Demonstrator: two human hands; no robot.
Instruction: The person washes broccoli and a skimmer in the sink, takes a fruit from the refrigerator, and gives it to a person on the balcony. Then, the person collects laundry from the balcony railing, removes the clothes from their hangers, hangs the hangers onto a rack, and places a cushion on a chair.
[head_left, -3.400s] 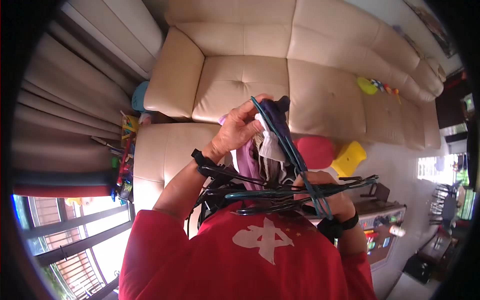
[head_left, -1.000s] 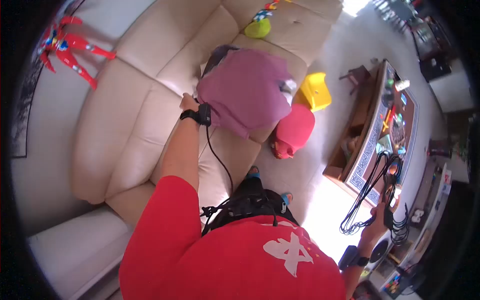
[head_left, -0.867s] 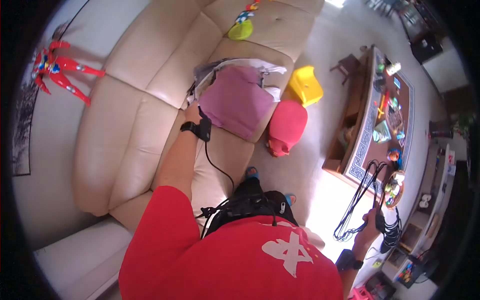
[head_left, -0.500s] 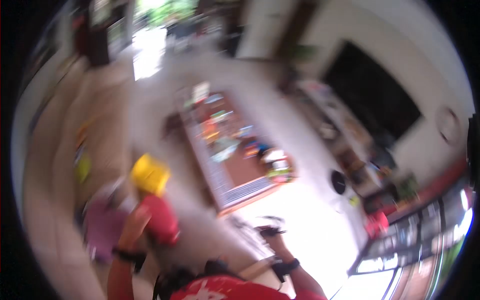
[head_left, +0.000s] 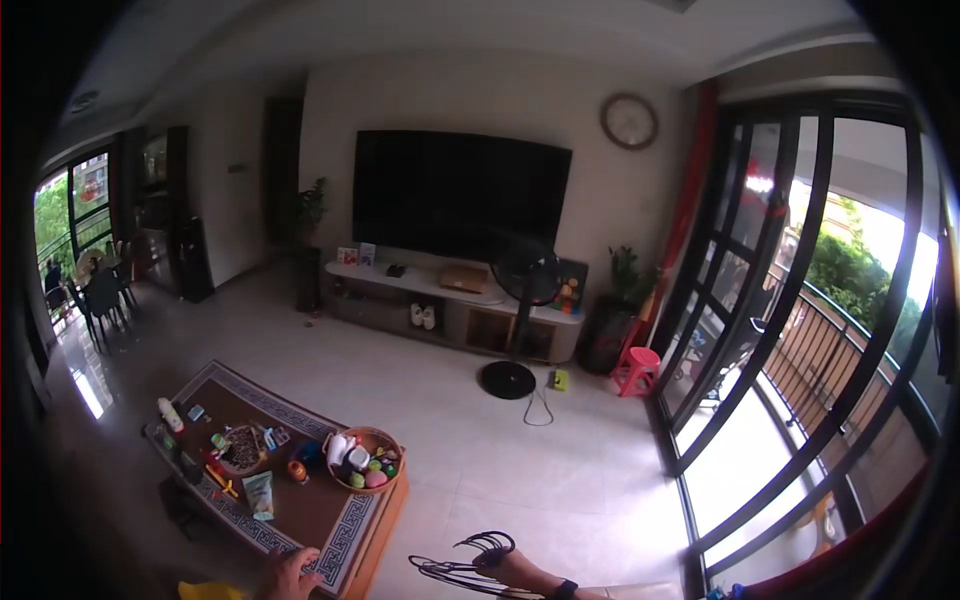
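My right hand (head_left: pixel 510 570), at the lower middle of the head view, is closed around a bundle of looped black cable (head_left: pixel 455 568). Its loops stick out to the left over the pale floor. My left hand (head_left: pixel 288 576) is at the bottom edge, in front of the near corner of the coffee table (head_left: pixel 385 530). Its fingers are slightly bent and apart, with nothing visible between them. Beside it, at the frame's lower edge, shows part of a yellow thing (head_left: pixel 208 592).
A round basket (head_left: pixel 392 478), a snack bag (head_left: pixel 258 497) and a white bottle (head_left: pixel 170 415) are on the table. Ahead stand a black floor fan (head_left: pixel 508 380), a TV cabinet (head_left: pixel 455 325) and a red stool (head_left: pixel 636 371). Sliding glass doors (head_left: pixel 822 260) line the right.
My view has swung up and to the right, from the sofa side toward the TV wall. The black cable stays in my right hand. My left hand now shows near the table corner.
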